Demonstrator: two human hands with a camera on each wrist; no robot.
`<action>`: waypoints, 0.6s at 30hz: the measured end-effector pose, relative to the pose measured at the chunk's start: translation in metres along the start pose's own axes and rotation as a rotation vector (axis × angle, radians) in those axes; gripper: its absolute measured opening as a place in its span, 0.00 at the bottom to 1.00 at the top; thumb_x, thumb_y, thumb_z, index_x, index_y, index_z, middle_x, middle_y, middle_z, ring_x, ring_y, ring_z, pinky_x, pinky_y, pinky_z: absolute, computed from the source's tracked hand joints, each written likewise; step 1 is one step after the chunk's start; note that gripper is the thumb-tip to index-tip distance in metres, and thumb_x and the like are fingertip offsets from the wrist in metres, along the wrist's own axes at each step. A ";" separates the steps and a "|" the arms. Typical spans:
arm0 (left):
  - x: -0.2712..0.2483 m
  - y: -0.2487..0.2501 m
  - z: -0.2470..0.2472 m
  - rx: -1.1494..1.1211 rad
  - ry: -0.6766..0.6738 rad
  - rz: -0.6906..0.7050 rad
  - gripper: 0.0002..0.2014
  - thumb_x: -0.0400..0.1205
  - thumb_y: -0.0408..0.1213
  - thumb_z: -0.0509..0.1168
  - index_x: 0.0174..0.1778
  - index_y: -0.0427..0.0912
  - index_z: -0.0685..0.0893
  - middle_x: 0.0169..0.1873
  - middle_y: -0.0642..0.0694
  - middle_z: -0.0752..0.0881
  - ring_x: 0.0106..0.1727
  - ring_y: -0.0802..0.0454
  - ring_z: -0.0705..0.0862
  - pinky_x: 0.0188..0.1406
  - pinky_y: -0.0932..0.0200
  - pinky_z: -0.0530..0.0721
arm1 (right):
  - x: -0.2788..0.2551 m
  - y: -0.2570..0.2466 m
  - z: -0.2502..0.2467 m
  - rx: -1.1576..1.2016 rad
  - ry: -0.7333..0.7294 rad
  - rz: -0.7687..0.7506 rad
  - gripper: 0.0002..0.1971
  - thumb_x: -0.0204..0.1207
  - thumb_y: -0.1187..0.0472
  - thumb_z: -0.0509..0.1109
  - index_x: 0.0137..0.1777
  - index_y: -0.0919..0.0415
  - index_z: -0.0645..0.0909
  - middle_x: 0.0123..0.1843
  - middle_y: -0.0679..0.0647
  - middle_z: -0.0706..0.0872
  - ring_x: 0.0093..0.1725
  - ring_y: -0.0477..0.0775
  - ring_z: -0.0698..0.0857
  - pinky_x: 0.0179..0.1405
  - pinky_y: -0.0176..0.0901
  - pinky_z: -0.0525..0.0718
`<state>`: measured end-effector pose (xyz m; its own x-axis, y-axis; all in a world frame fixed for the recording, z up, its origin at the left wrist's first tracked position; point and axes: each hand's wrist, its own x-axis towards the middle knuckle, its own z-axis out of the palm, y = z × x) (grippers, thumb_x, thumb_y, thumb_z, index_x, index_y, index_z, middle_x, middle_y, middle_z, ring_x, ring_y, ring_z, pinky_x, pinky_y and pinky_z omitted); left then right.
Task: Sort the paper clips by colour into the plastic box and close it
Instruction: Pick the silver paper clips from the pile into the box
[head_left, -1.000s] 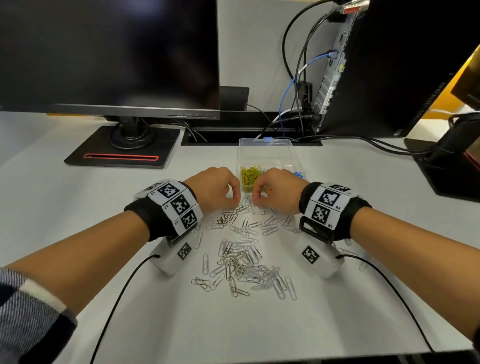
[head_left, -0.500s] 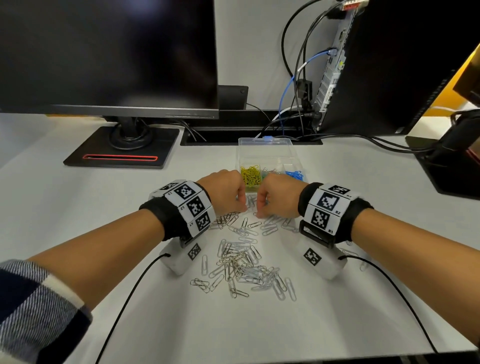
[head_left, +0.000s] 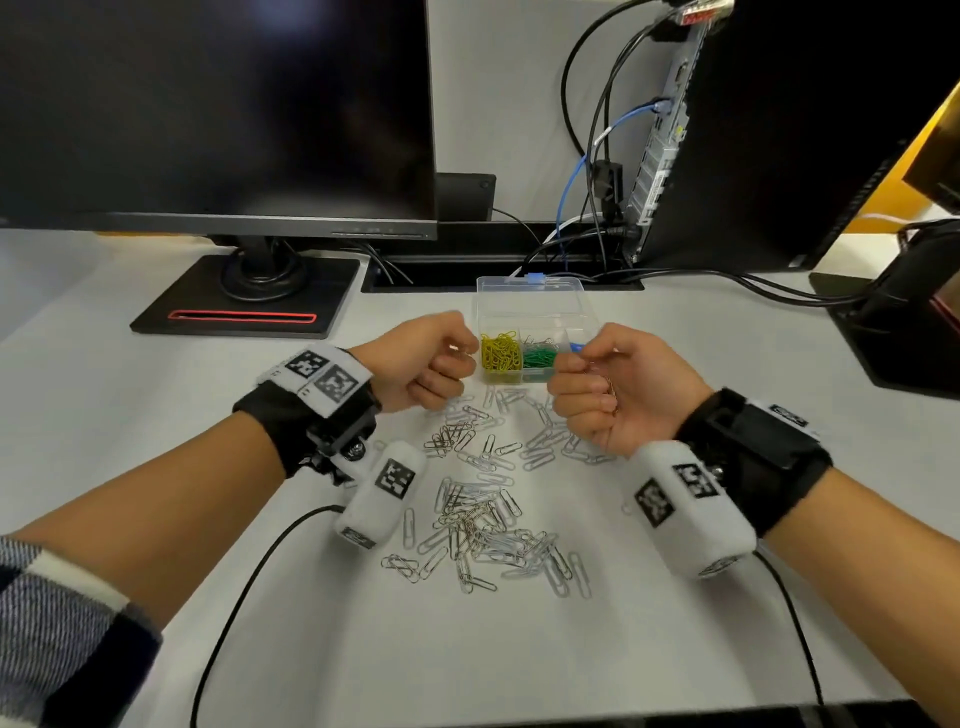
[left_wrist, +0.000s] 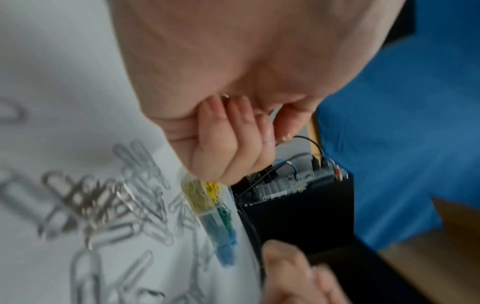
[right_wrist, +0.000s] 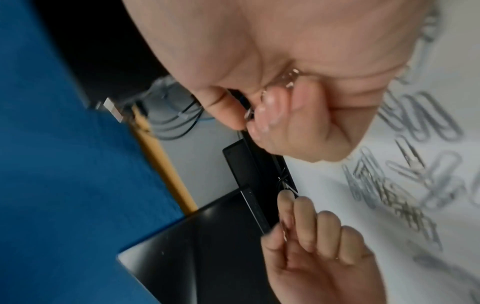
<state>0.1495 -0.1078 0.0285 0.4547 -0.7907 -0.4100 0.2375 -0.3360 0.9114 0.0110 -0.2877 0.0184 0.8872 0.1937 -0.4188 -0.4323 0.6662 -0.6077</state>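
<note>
The clear plastic box (head_left: 530, 291) stands open behind my hands, holding yellow clips (head_left: 501, 353), green clips (head_left: 540, 358) and a few blue clips (head_left: 575, 345). Several silver paper clips (head_left: 483, 499) lie scattered on the white desk in front of it. My left hand (head_left: 457, 364) is curled just left of the box and pinches silver clips. My right hand (head_left: 576, 374), in front of the box's right side, is curled round a small bunch of silver clips (right_wrist: 291, 75). The left wrist view shows curled fingers (left_wrist: 233, 131) above the box (left_wrist: 205, 205).
A monitor on a black stand (head_left: 249, 296) sits at the back left. A cable slot (head_left: 498, 273) with several cables runs behind the box. A black computer case (head_left: 779, 135) stands at the back right, another black base (head_left: 904, 332) at the right edge. Wrist-camera cables trail over the desk's near part.
Both hands have lifted off the silver pile with clips in them, moved up toward the box and drawn apart, and the right hand has rolled palm-up.
</note>
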 end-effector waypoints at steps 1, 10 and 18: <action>-0.003 -0.002 -0.002 -0.178 -0.062 -0.007 0.09 0.75 0.36 0.51 0.30 0.47 0.61 0.19 0.54 0.60 0.18 0.59 0.53 0.14 0.68 0.51 | -0.002 0.003 -0.004 0.136 -0.061 0.010 0.05 0.68 0.59 0.55 0.33 0.57 0.63 0.28 0.47 0.57 0.23 0.45 0.56 0.17 0.36 0.60; -0.012 -0.012 -0.011 -0.630 -0.124 0.030 0.15 0.80 0.44 0.54 0.27 0.46 0.67 0.19 0.54 0.64 0.14 0.60 0.62 0.15 0.66 0.53 | 0.004 0.010 0.008 0.032 0.147 0.006 0.13 0.81 0.62 0.52 0.37 0.60 0.72 0.24 0.49 0.69 0.18 0.44 0.66 0.13 0.33 0.65; -0.021 -0.008 -0.013 0.327 0.156 0.034 0.18 0.88 0.48 0.54 0.39 0.41 0.79 0.19 0.55 0.65 0.19 0.57 0.61 0.17 0.65 0.60 | 0.017 0.011 0.040 -1.350 0.336 -0.126 0.14 0.84 0.64 0.59 0.55 0.65 0.86 0.27 0.45 0.71 0.18 0.41 0.71 0.19 0.30 0.68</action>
<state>0.1490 -0.0817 0.0297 0.5890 -0.7251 -0.3568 -0.0554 -0.4767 0.8773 0.0278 -0.2483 0.0317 0.9337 -0.1228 -0.3364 -0.3436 -0.5717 -0.7450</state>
